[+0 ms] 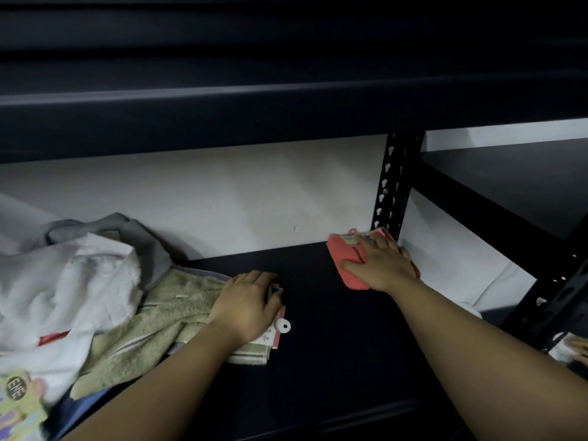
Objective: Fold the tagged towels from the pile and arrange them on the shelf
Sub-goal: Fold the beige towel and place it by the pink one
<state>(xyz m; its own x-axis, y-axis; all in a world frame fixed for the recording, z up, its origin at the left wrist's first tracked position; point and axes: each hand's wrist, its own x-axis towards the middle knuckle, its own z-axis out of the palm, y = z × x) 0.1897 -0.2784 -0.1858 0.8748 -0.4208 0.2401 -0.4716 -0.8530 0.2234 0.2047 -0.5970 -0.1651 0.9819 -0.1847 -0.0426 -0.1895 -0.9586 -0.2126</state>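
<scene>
A folded coral-pink towel [345, 261] with a paper tag lies at the back right of the dark shelf board [318, 329], beside the black upright post. My right hand [380, 264] rests flat on top of it, fingers spread. At the left lies a pile of towels: a green terry towel [159, 316] in front, a white one [63, 281] and a grey one [140, 233] behind. My left hand [246, 305] lies on the green towel's edge, fingers bent over its pink-and-white tag [276, 332] with a round white hanger tab.
A black perforated upright post [393, 186] stands at the shelf's back right. The upper shelf beam [286, 113] hangs low overhead. A white wall backs the shelf. A printed colourful cloth [19, 405] lies at the lower left corner. Another shelf bay continues to the right.
</scene>
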